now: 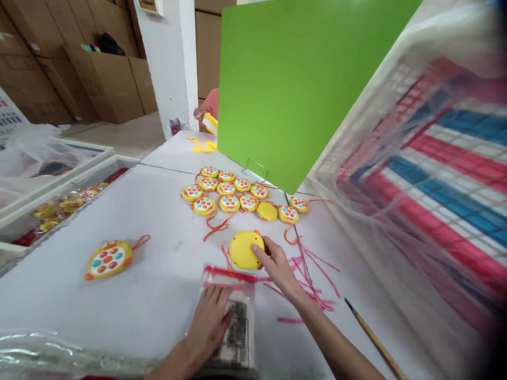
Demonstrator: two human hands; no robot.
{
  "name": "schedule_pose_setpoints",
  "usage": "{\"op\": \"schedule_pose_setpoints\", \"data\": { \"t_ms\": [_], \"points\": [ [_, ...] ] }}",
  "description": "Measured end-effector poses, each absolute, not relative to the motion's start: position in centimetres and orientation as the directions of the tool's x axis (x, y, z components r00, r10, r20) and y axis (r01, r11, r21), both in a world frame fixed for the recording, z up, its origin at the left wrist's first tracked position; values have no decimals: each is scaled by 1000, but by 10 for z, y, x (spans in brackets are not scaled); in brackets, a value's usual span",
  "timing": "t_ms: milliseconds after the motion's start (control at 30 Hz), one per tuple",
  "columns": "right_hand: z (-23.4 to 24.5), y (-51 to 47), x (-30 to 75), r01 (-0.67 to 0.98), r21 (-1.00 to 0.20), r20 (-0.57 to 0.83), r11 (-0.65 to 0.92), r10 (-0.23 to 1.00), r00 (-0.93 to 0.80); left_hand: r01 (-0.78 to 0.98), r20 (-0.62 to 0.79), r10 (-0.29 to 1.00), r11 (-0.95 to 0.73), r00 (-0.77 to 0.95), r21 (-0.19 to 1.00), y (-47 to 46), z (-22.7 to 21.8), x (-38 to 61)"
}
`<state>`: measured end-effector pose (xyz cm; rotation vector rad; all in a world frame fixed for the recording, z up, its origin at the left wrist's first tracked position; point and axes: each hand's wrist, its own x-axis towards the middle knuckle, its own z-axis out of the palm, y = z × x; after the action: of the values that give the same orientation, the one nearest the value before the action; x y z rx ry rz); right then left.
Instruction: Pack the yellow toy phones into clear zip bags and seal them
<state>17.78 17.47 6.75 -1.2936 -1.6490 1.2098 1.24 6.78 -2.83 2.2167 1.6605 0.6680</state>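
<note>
My right hand (pixel 277 264) grips a round yellow toy (pixel 244 249), turned back-side up, at the mouth of a clear plastic bag (pixel 234 316) with a red sealing strip. A red cord trails from the toy. My left hand (pixel 209 323) lies flat on the bag with its fingers stretched out, pressing it to the white table (pixel 150 285). A printed sheet shows through the bag under that hand. Another yellow toy (pixel 109 258) with coloured dots lies face up to the left, inside a clear bag.
Several more dotted yellow toys (pixel 233 195) lie grouped at mid-table below a green board (pixel 293 84). Loose red strips (pixel 312 279) litter the right side near a thin wooden stick (pixel 372 338). A white crate (pixel 428 158) fills the right. Trays with bagged toys (pixel 59 206) stand left. Another person (pixel 208 108) is behind the board.
</note>
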Motion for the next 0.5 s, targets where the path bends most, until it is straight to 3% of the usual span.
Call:
{"op": "schedule_pose_setpoints", "data": {
  "t_ms": [100, 167, 333, 500],
  "points": [
    [66, 167, 183, 104, -976, -213, -190, 933, -291, 802, 184, 962, -270, 202, 533, 67, -25, 12],
    [63, 159, 186, 50, -974, -226, -223, 916, -331, 782, 183, 966, -255, 183, 569, 67, -24, 11],
    [56, 132, 193, 236, -972, -88, -3, 933, -348, 694, 144, 986, -165, 90, 701, 65, -26, 7],
    [59, 106, 196, 501, -853, -46, 149, 933, -357, 604, 59, 998, -28, -32, 796, 62, -29, 1]
  ]
}}
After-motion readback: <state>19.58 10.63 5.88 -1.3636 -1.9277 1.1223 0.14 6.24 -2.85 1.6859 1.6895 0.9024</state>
